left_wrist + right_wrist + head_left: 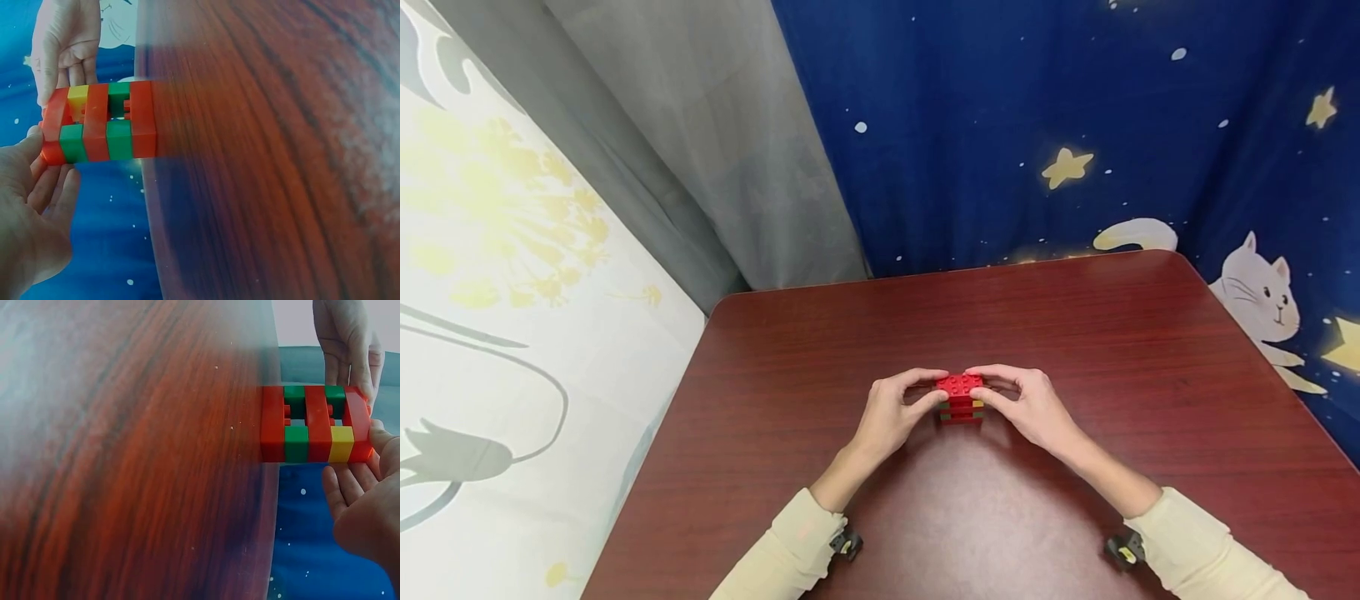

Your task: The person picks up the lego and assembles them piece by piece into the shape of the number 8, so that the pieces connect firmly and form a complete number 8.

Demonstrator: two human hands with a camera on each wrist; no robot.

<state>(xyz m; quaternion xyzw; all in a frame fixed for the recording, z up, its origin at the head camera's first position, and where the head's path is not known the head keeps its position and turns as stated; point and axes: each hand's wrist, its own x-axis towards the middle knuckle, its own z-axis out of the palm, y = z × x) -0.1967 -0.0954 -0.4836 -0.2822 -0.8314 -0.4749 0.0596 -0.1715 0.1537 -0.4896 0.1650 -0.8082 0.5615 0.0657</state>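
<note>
A small tower of toy building bricks stands upright on the table, under both hands. Its top red brick [959, 385] shows studs and looks slightly tilted in the wrist views. My left hand [887, 410] pinches this brick's left end between thumb and fingers, and my right hand [1036, 407] does the same at the right end. Below it, a green brick [73, 142] and a yellow brick [341, 445] sit apart with a gap between. Under these come a middle red brick [97, 122], two more green bricks, and a bottom red brick [144, 119] touching the tabletop.
The dark red wooden table [820, 333] has rounded far corners. Behind it hang a blue curtain [970, 150] with stars and a grey curtain [700, 125]. A patterned white panel [550, 350] is on the left. Small black devices [847, 543] sit at both wrists.
</note>
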